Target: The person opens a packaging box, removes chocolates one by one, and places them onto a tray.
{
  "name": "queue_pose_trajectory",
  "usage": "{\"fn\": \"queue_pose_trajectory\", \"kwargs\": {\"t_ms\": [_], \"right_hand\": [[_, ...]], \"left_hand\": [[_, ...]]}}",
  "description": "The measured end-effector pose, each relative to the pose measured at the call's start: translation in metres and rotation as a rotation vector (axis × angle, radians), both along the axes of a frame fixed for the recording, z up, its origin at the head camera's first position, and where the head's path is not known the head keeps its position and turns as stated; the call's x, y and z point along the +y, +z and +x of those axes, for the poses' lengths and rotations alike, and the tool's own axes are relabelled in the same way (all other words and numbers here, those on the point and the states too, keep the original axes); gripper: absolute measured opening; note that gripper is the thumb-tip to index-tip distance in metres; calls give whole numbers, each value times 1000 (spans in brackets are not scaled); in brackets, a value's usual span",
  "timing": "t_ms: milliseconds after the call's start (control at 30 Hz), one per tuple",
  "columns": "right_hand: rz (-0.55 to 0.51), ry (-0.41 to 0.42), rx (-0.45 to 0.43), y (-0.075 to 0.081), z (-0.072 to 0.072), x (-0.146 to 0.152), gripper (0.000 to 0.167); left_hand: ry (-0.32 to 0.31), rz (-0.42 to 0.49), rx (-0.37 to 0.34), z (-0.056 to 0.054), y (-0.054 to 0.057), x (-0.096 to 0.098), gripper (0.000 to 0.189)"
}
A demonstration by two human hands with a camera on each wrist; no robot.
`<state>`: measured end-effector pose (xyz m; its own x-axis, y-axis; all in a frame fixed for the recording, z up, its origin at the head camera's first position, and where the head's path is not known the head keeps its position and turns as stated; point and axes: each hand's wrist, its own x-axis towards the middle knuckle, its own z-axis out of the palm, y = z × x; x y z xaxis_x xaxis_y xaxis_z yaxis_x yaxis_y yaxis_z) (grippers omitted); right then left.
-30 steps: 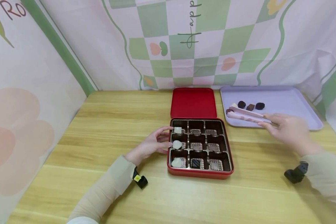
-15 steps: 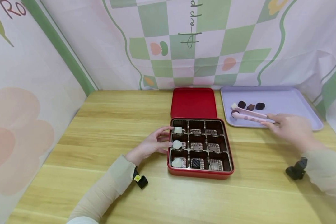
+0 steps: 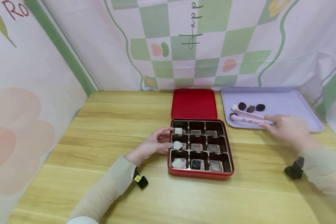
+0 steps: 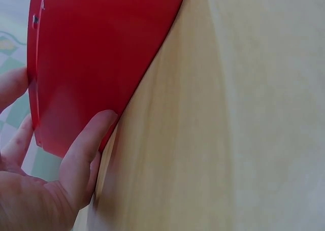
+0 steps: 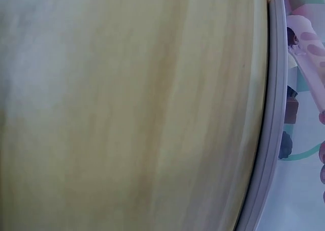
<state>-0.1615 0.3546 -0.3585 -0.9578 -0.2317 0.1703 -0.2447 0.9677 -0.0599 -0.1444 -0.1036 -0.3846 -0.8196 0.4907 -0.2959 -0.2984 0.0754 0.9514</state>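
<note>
My left hand [image 3: 152,143] touches the left side of a red tin box [image 3: 201,175] with thumb and fingertips; in the left wrist view the thumb lies along the red wall. The box's brown divided insert has white chocolates in its left column and a dark striped chocolate [image 3: 196,164] in the front middle compartment. My right hand [image 3: 289,129] grips pink tongs [image 3: 250,120] over the lilac tray [image 3: 282,98]. At the tong tips is a round dark brown chocolate [image 3: 233,114]; whether it is clamped I cannot tell. In the right wrist view the tongs [image 5: 311,71] show at the right edge.
A red lid [image 3: 194,104] lies behind the box. Beside the tongs on the tray are a white chocolate [image 3: 234,107], a brown block-shaped chocolate [image 3: 250,109] and two dark rough ones, one being the right-hand chocolate [image 3: 260,107]. A patterned cloth [image 3: 182,70] hangs behind the table.
The tong tips and the round chocolate shifted right, then slightly back left and nearer to me. The white chocolate beside them is more exposed than a second ago. My left hand stays on the box.
</note>
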Motion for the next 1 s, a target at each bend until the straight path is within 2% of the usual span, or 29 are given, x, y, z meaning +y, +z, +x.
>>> {"fn": "queue_pose_trajectory", "kwargs": {"t_ms": [167,300,567,800,1000], "right_hand": [[6,-6,-47,0,1,0,57],[-28,-7,-33,0,3,2,57],[-83,62,137,-1,5,4,49],[-72,91,155,6,8,-4,50],[-79,171,242,5,11,-13,53]], "left_hand": [[1,-2,-2,1,1,0,64],[2,-2,1,1,1,0,63],[3,-4,2,0,0,1,63],[6,-2,2,-1,-1,0,63],[7,-8,6,-1,-1,1,63]]}}
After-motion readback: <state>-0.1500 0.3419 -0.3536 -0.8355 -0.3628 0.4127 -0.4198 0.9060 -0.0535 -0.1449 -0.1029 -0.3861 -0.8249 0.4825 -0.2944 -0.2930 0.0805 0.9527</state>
